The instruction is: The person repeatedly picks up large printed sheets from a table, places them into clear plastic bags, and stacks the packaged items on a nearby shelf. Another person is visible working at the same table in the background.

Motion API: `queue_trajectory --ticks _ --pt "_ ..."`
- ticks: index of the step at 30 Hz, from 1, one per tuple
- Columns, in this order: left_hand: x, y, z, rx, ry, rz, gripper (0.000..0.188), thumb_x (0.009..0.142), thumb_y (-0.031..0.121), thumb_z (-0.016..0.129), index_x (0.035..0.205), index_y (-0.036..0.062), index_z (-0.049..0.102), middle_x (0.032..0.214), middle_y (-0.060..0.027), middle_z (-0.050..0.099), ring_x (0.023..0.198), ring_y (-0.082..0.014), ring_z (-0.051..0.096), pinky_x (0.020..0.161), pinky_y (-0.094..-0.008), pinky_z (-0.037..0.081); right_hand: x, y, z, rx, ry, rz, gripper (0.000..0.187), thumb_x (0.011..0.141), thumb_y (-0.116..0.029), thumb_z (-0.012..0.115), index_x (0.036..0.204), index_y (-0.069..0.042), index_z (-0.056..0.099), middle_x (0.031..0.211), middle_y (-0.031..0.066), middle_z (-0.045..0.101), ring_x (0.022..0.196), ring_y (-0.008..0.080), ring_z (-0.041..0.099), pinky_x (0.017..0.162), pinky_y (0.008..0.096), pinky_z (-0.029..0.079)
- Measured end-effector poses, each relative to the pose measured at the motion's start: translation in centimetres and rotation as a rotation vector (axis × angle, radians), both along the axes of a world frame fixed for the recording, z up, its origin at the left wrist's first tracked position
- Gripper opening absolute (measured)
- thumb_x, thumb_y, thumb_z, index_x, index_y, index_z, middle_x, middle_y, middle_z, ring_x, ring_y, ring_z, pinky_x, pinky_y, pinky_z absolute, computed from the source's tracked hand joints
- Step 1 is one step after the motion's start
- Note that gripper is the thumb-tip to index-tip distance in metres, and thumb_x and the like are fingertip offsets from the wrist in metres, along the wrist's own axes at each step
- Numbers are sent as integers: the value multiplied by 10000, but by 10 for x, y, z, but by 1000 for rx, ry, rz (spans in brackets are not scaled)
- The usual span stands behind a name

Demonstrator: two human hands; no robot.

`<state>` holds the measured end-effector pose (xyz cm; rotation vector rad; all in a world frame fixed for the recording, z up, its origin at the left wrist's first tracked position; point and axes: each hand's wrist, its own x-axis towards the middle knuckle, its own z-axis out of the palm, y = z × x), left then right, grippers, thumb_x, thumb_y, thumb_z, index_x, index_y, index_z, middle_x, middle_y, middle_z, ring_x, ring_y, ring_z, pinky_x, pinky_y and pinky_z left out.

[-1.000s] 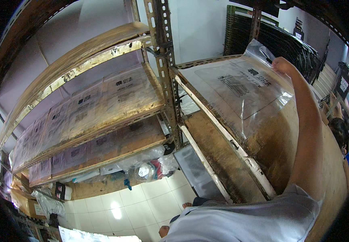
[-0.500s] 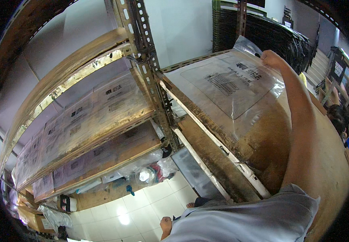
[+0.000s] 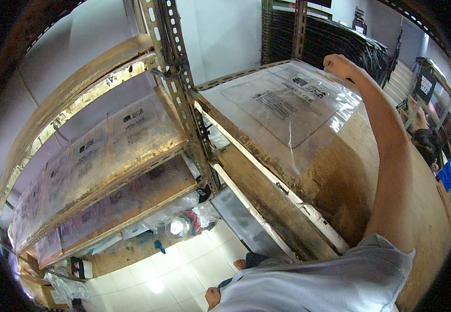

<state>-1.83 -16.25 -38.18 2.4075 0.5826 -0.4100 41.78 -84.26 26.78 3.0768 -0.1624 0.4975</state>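
My right arm reaches across the wooden tabletop [image 3: 371,135]. At its end my right hand [image 3: 344,68] is closed above the far right edge of a clear printed plastic sheet [image 3: 246,109]. A small dark item [image 3: 350,80] shows by the palm; whether the fingers grip it or the sheet's edge is hidden. The sheet lies on the table with black print and a rounded outline, its right side creased and shiny. My left hand [image 3: 212,298] seems to be the small fist low in the picture beside my grey shirt; what it holds, if anything, cannot be made out.
At left, a slotted metal rack [image 3: 176,78] carries wooden shelves with printed plastic sheets [image 3: 90,148]. A stack of black sheets [image 3: 334,44] stands behind the table. Another person [image 3: 426,145] is at the far right. White floor tiles [image 3: 173,273] show below, with cartons [image 3: 40,294] at lower left.
The sheet's far corner was raised and curled by my right hand; now it lies lower and flatter. The hand has moved slightly left, and the whole view has shifted a little.
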Motion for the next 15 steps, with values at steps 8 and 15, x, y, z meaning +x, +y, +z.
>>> queue_trajectory --ticks 8,15 --pt "11 -22 4 -246 -126 89 299 872 261 583 895 -22 677 863 -245 677 817 -390 660 740 -446 511 -13 -16 28 -314 155 24 212 792 -228 634 857 -33 686 854 161 688 804 284 657 722 395 515" --pt "-11 -10 -2 -114 -571 -35 326 904 314 561 928 10 679 881 -229 669 835 -403 648 760 -456 510 -9 136 71 -102 51 522 308 862 -232 630 1031 25 608 982 180 657 927 290 628 845 406 487"
